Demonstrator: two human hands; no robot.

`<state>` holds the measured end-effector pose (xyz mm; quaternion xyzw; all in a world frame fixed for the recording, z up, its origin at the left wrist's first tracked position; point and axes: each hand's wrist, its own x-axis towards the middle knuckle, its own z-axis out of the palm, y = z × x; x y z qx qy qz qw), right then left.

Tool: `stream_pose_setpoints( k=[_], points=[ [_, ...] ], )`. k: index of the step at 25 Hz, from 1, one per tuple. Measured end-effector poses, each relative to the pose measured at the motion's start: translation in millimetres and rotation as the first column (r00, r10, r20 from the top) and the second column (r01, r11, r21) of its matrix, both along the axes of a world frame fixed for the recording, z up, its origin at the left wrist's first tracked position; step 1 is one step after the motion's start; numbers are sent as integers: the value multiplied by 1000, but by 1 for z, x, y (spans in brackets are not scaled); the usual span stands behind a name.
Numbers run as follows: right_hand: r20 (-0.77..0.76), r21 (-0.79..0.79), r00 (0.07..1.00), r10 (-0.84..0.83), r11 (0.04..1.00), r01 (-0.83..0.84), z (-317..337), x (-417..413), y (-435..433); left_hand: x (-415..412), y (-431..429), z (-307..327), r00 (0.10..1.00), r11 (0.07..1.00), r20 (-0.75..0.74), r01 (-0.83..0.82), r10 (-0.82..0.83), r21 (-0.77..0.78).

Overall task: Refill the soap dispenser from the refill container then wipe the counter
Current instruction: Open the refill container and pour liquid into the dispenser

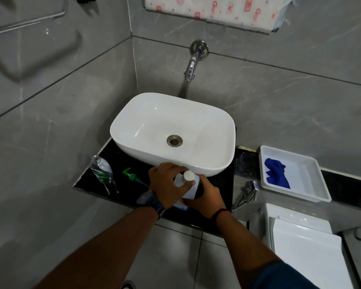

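A dark refill bottle (pixel 193 189) with a white label and a white cap (pixel 188 175) stands upright on the black counter (pixel 125 155), in front of the basin. My left hand (pixel 167 182) is curled around its neck just below the cap. My right hand (pixel 206 198) grips its body from the right. At the counter's left end stands the clear soap dispenser bottle (pixel 101 168), uncapped, with a green label. Its green pump head (pixel 131 175) lies flat on the counter between that bottle and my left hand.
A white vessel basin (pixel 133 113) fills the back of the counter under a wall tap (pixel 190 68). To the right, a white tray (pixel 313 176) holds a blue cloth (pixel 276 174). A white toilet cistern (pixel 300 243) is at lower right.
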<state>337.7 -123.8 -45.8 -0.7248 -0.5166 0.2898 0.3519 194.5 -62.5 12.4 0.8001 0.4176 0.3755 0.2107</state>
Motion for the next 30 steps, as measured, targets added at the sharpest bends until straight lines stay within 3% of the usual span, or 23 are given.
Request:
stream_pose_setpoints(
  k=[4,6,9,12,15,17,24,27,28,30],
  points=[
    [-7,-2,1000,-20,1000,20,3,2,-1,-5,11,5,965,992,231,-114,122,-48],
    [-10,10,1000,-14,1000,14,4,3,-3,-18,14,-3,954,979,227,-179,198,-99],
    [-23,2,1000,-16,1000,16,4,9,-6,-43,14,-33,973,964,48,-214,224,-159],
    [-26,-11,999,-32,999,32,6,16,-9,-59,12,-60,975,933,-165,-195,150,-303],
    [-27,1,999,-22,1000,22,6,16,-10,-60,11,-80,921,935,-390,-129,-11,-331],
    [-27,8,999,-17,1000,17,6,16,-10,-57,9,-90,889,938,-454,-116,-49,-327],
    [-43,58,999,-4,998,6,4,11,-11,-58,9,-119,914,933,-405,-125,-25,-338],
    [-43,58,999,11,998,-8,5,9,-10,-66,16,-120,949,902,-304,-60,-81,-428],
    [-44,54,999,12,998,-9,6,9,-10,-70,19,-119,969,884,-245,-86,-33,-460],
    [-42,46,999,12,999,-10,7,9,-10,-82,25,-114,971,878,-93,-238,219,-415]
  ],
)
